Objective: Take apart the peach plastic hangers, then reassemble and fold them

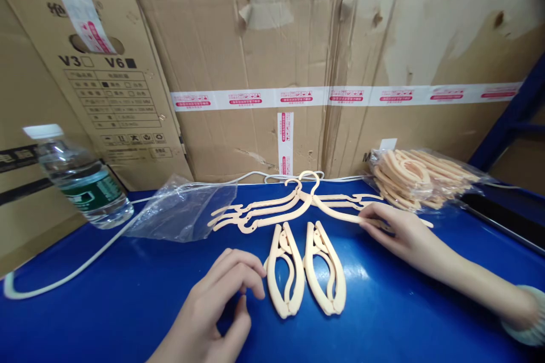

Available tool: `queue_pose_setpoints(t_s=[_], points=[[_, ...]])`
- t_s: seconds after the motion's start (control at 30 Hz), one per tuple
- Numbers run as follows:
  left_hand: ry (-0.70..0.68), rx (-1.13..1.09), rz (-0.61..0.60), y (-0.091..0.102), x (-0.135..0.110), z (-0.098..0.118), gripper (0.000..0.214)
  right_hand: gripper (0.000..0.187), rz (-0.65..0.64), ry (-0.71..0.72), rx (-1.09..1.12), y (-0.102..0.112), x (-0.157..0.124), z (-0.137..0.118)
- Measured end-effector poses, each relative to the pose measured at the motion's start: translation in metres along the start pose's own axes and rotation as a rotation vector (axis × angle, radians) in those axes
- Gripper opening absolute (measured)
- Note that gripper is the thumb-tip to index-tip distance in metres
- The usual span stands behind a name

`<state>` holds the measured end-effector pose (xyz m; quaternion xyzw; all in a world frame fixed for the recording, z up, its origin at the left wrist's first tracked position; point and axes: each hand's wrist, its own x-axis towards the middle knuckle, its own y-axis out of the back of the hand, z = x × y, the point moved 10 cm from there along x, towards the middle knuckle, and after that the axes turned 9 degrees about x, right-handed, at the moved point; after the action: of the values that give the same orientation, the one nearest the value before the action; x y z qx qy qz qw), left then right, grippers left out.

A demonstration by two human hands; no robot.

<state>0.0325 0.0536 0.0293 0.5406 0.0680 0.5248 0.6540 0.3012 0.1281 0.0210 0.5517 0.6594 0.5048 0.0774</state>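
Unfolded cream folding hangers (276, 216) lie stacked on the blue table, hooks pointing to the back. The thumb and fingers of my right hand (395, 232) are closed on the right arm of the front hanger. Two folded hangers lie side by side nearer to me, a left one (275, 289) and a right one (312, 283). My left hand (217, 300) hovers just left of the left folded hanger, fingers curled but apart from the thumb, with nothing held. Part of the front hanger's right arm is hidden behind my right hand.
A clear bag (419, 176) full of folded hangers sits at the back right, beside a dark flat object (506, 221). An opened plastic bag (179, 212), a white cable (80, 269) and a water bottle (85, 181) are at left. Cardboard (255, 57) walls the back.
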Motion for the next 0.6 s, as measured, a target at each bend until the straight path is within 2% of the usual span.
queue_pose_setpoints(t_s=[0.33, 0.6], points=[[0.107, -0.105, 0.039, 0.005, -0.001, -0.016, 0.025, 0.023, 0.202, -0.018, -0.021, 0.041, -0.008, -0.011], [0.177, -0.137, 0.068, 0.011, 0.005, -0.023, 0.022, 0.024, 0.232, -0.097, -0.001, 0.048, -0.013, -0.015]])
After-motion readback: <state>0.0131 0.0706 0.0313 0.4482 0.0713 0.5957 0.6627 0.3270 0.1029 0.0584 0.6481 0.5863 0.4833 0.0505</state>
